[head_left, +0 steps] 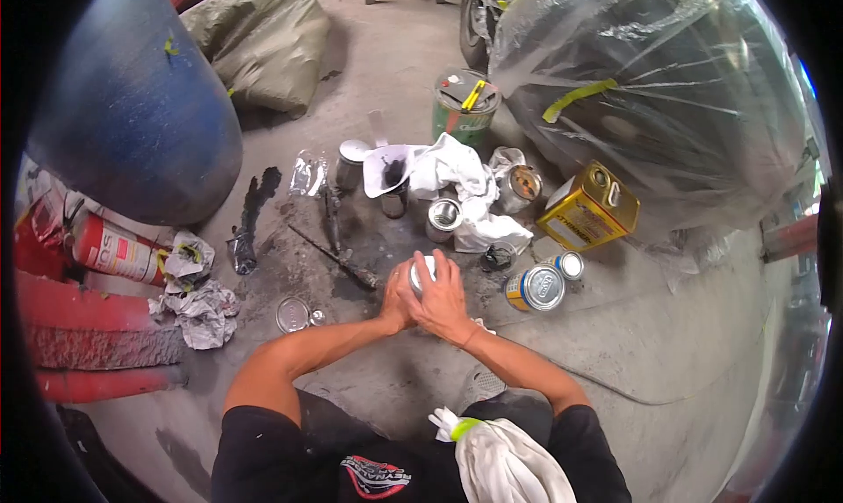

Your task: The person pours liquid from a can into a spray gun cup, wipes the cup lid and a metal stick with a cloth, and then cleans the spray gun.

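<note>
Both of my hands are around a small round can with a pale lid (pixel 425 275), low over the stained floor. My left hand (pixel 399 297) wraps its left side, and my right hand (pixel 444 299) covers its right side with the fingers over the top. Just beyond stand an open silver can (pixel 443 219) and a dark cup (pixel 394 202) under a white paper strainer (pixel 383 167). White rags (pixel 455 173) lie beside them. To the right of my hands are a black-rimmed cup (pixel 498 257) and a closed can with a blue and yellow label (pixel 536 289).
A yellow rectangular tin (pixel 590 206) and a green can (pixel 465 108) stand farther back. Dark sticks (pixel 334 255) and a loose lid (pixel 292 314) lie left. A blue drum (pixel 140 108), a fire extinguisher (pixel 114 250) and a plastic-covered object (pixel 650 108) flank the area. A hose (pixel 615 390) crosses the floor.
</note>
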Tool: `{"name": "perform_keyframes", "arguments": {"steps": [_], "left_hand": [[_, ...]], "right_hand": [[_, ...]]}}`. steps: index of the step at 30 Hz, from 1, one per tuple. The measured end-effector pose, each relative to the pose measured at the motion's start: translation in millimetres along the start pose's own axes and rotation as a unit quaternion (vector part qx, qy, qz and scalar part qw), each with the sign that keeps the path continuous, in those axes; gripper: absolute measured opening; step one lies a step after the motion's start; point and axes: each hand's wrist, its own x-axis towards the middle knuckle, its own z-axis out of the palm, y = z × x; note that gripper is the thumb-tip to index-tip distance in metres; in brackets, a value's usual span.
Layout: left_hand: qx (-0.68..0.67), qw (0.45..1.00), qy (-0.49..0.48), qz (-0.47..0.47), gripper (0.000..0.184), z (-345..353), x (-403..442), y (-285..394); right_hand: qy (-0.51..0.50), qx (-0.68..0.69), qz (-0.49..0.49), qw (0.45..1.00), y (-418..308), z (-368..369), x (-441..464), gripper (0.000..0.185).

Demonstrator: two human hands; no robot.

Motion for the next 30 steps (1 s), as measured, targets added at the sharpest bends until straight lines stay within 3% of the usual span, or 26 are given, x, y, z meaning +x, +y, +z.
{"name": "perform_keyframes", "arguments": {"steps": [2, 4, 6, 10, 12, 15, 16, 17, 18, 20, 21, 23, 24, 26, 27, 29, 30], "left_hand": [[0.022, 0.999, -0.028, 0.022, 0.080, -3, -3, 2], [0.045, 0.997, 0.005, 0.055, 0.077, -2, -7, 0], [0.025, 0.998, -0.024, 0.055, 0.073, -9, -5, 3], [0.015, 0.999, -0.025, 0.044, 0.071, -17, -2, 13], [0.011, 0.996, -0.049, 0.074, 0.069, -18, -3, 8], [0.012, 0.991, -0.051, 0.122, 0.075, -19, -3, 5], [0.012, 0.992, -0.053, 0.114, 0.075, -25, -2, 17], [0.006, 0.993, -0.067, 0.097, 0.077, -31, 1, 30], [0.000, 0.994, -0.080, 0.080, 0.080, -36, 4, 39], [-0.002, 0.994, -0.073, 0.085, 0.084, -42, 0, 36], [-0.019, 0.994, -0.066, 0.080, 0.083, -45, -2, 34], [-0.031, 0.995, -0.054, 0.073, 0.082, -54, 0, 33], [-0.037, 0.992, -0.068, 0.100, 0.081, -62, 1, 36], [-0.036, 0.989, -0.081, 0.119, 0.081, -78, -1, 43], [-0.034, 0.989, -0.086, 0.115, 0.080, -85, 1, 48], [-0.028, 0.990, -0.087, 0.111, 0.079, -98, 3, 54], [-0.044, 0.995, -0.072, 0.058, 0.078, -105, 4, 56]], "right_hand": [[0.000, 0.047, 0.044, 0.998, -1, 0, 7, 0.064], [0.025, 0.059, 0.033, 0.997, -2, -3, 6, 0.056], [0.078, 0.108, -0.021, 0.991, 5, -1, 7, 0.047], [0.096, 0.139, -0.034, 0.985, 10, -5, 10, 0.039], [0.101, 0.140, -0.099, 0.980, 16, -8, 8, 0.036], [0.111, 0.163, -0.115, 0.974, 17, -18, 7, 0.029], [0.105, 0.168, -0.114, 0.973, 17, -29, 9, 0.029], [0.091, 0.280, 0.002, 0.956, 23, -43, 17, 0.027], [0.073, 0.383, 0.119, 0.913, 33, -53, 23, 0.029], [0.043, 0.569, 0.253, 0.782, 72, -47, 25, 0.045], [0.043, 0.572, 0.251, 0.780, 82, -44, 17, 0.045], [-0.071, 0.663, 0.375, 0.644, 94, -35, -4, 0.060], [-0.076, 0.667, 0.371, 0.642, 99, -24, -15, 0.060], [-0.129, 0.744, 0.434, 0.491, 110, 11, -44, 0.064], [-0.135, 0.747, 0.431, 0.487, 121, 43, -61, 0.064], [-0.035, 0.504, 0.503, 0.701, 138, 98, -87, 0.060], [-0.037, 0.506, 0.498, 0.703, 129, 89, -88, 0.060]]}}
